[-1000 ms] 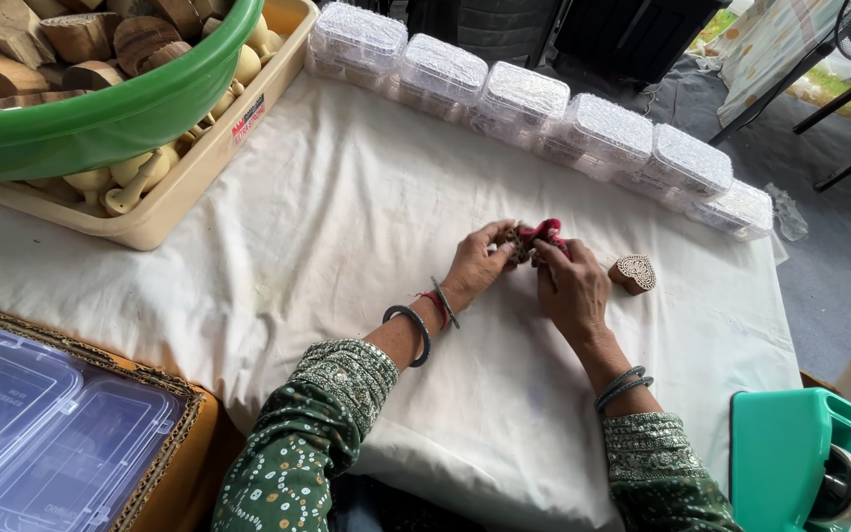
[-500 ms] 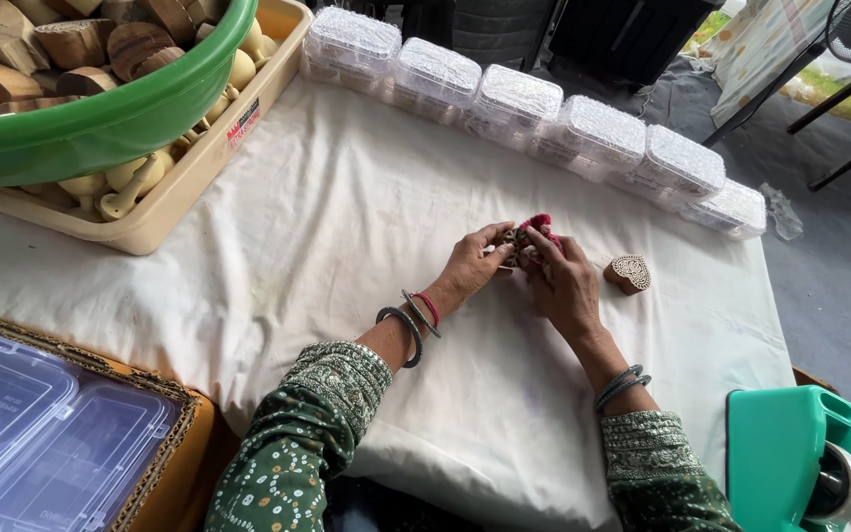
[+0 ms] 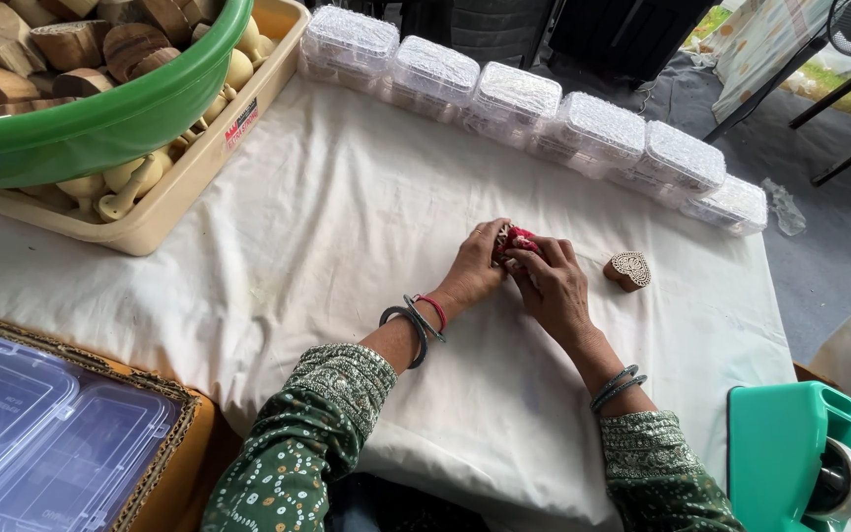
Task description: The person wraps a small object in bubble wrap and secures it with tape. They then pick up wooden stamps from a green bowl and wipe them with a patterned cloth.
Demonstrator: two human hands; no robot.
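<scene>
On the white cloth [image 3: 327,246] of the table, head view, both hands meet near the centre. Left hand [image 3: 472,268] and right hand [image 3: 551,286] close their fingers narrowly around one small red-and-white object [image 3: 516,238], pinched between the fingertips of both; its exact kind cannot be told.

Just right of the hands, apart from them, a carved wooden block [image 3: 628,270] lies on the cloth. Beyond the hands, along the far edge of the cloth, stands a row of clear lidded boxes [image 3: 514,99]. Far left of the hands, a green basin [image 3: 100,128] of wooden pieces rests in a beige tray [image 3: 164,212]. Near left, stacked clear lids [image 3: 41,443] sit in a carton. Near right, a teal tape dispenser [image 3: 790,453] stands.

Risk assessment: the object is small and gripped only at the fingertips; a slackened pinch would probably drop it onto the cloth. A sideways sweep of the right wrist could knock the wooden block toward the cloth edge.
</scene>
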